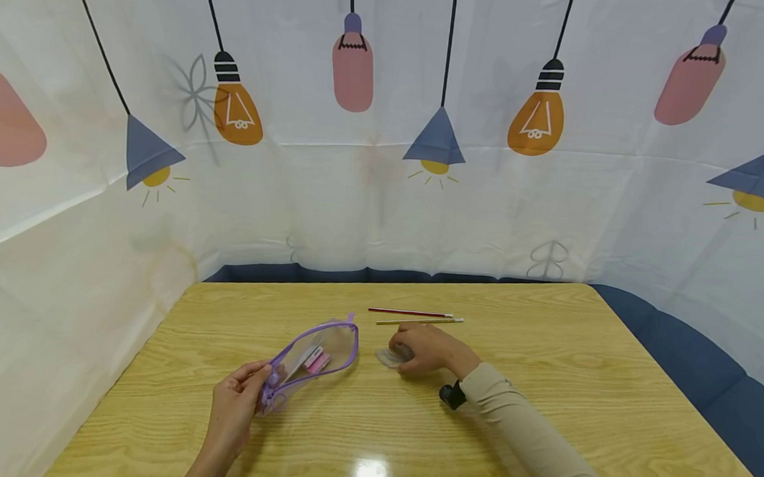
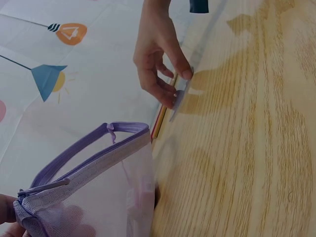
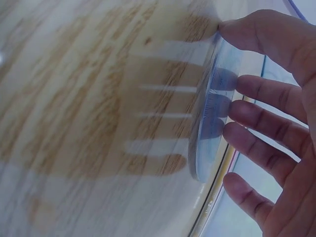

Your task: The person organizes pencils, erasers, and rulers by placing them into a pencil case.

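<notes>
My left hand (image 1: 236, 398) grips one end of a purple-edged mesh pencil pouch (image 2: 98, 192), whose zipper is undone so its mouth gapes. A pink and white eraser (image 1: 316, 361) shows inside the pouch in the head view. To the right, my right hand (image 1: 429, 347) holds a clear protractor (image 3: 210, 111) between thumb and fingertips. The protractor is tilted, close to the table top, with scale marks visible in the right wrist view. Just beyond that hand lie a dark red pencil (image 1: 409, 312) and a tan pencil (image 1: 416, 322).
The wood-grain table (image 1: 528, 419) spreads under both hands. A white curtain (image 1: 371, 195) printed with lamps hangs behind it and along the left. Dark blue seating (image 1: 706, 371) borders the right side.
</notes>
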Demonstrator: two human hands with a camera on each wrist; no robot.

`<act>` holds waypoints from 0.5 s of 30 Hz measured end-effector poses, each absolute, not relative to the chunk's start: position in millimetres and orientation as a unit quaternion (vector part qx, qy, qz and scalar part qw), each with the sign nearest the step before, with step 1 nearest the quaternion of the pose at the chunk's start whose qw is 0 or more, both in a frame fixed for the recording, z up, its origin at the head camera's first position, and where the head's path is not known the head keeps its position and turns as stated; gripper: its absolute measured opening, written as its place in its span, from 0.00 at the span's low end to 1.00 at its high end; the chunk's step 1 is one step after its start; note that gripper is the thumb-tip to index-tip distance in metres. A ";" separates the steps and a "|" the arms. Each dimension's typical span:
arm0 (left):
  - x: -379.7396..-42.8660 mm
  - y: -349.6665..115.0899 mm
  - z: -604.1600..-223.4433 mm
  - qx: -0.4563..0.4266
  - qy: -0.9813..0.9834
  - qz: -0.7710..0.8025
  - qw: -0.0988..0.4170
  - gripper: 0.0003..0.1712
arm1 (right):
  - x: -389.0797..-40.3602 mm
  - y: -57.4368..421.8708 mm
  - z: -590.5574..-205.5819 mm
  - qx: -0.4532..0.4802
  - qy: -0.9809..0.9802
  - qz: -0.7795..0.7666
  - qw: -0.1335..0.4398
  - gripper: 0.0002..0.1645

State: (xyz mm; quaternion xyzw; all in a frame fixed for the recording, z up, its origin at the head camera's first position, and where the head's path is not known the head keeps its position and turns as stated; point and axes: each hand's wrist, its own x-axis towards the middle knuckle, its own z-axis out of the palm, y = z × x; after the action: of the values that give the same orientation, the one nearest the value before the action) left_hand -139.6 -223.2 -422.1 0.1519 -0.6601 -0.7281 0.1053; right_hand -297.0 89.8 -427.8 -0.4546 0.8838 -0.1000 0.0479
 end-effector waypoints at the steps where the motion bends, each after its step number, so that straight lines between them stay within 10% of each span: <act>1: -139.7 -223.3 -422.2 0.152 -0.661 -0.727 0.106 0.12 | -297.1 89.7 -427.9 -0.455 0.884 -0.099 0.047 0.22; 15: -139.2 -223.6 -422.4 0.152 -0.668 -0.721 0.107 0.12 | -297.9 88.6 -430.2 -0.439 0.892 -0.103 0.036 0.24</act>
State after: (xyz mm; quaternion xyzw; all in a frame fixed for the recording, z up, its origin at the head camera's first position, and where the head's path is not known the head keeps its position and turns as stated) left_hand -139.2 -223.6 -422.4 0.1520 -0.6676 -0.7210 0.1066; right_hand -297.9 88.6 -430.2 -0.4388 0.8919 -0.1030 0.0358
